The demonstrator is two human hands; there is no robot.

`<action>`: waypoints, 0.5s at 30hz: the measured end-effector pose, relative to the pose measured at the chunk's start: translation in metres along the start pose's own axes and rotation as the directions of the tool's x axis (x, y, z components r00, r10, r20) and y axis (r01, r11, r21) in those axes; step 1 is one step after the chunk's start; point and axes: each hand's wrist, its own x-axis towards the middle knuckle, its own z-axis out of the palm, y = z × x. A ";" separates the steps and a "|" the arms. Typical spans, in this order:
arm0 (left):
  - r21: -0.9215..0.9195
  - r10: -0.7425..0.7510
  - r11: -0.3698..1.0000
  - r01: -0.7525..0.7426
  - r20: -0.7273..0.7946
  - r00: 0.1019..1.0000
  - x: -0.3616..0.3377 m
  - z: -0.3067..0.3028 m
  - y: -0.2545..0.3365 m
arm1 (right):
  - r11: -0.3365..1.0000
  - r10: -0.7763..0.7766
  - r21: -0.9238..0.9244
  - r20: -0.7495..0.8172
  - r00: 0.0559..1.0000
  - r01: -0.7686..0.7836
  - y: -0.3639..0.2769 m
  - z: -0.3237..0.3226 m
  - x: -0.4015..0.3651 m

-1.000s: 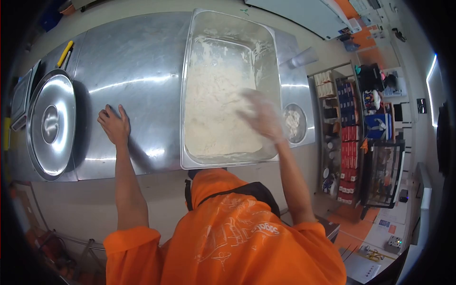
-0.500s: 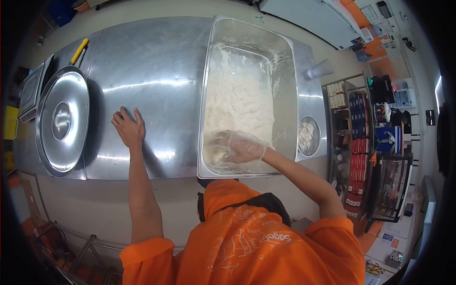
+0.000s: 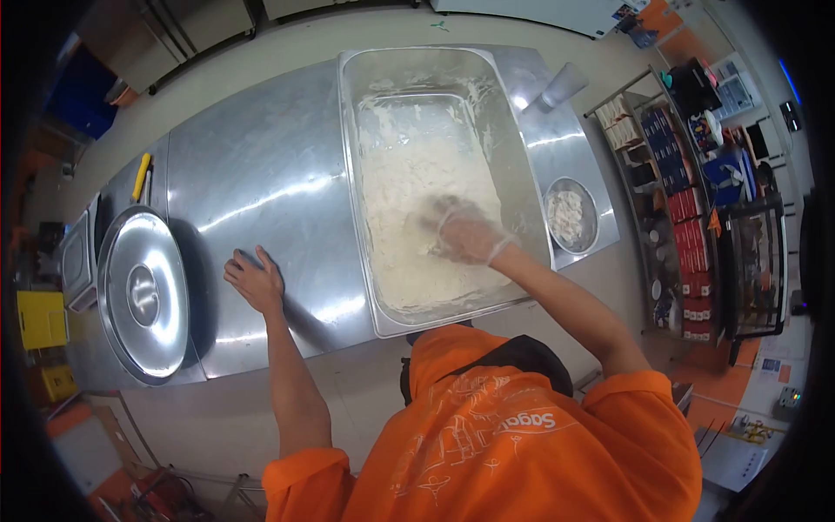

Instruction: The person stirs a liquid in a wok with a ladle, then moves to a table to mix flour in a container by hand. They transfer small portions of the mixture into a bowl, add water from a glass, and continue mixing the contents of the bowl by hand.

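My right hand (image 3: pixel 468 233), in a clear plastic glove, reaches into a deep steel pan (image 3: pixel 511 143) and is at the surface of pale, sticky dough (image 3: pixel 404 196). Motion smears its fingers. The dough spreads over most of the pan's bottom, with streaks on the far end and walls. Bare, my left hand (image 3: pixel 255 280) rests on the steel table (image 3: pixel 261 165) left of the pan, fingers spread and holding nothing. Right of the pan stands a round metal bowl (image 3: pixel 570 216) containing some white, lumpy stuff.
A large round steel lid (image 3: pixel 143 296) lies at the table's left end, near a yellow-handled tool (image 3: pixel 141 178) and what looks like a scale (image 3: pixel 80 257). A translucent cup (image 3: pixel 564 87) is at the far right corner. A rack with boxes (image 3: pixel 687 226) stands beyond the right side.
My right hand has gone from the pan's near left corner toward the middle of the dough. The whole view has turned and shifted. My left hand still rests on the table.
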 end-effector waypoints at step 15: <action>0.002 0.007 1.000 -0.007 0.068 0.998 -0.005 0.005 -0.002 | 0.902 0.021 0.416 -0.300 0.954 0.111 -0.008 0.069 -0.027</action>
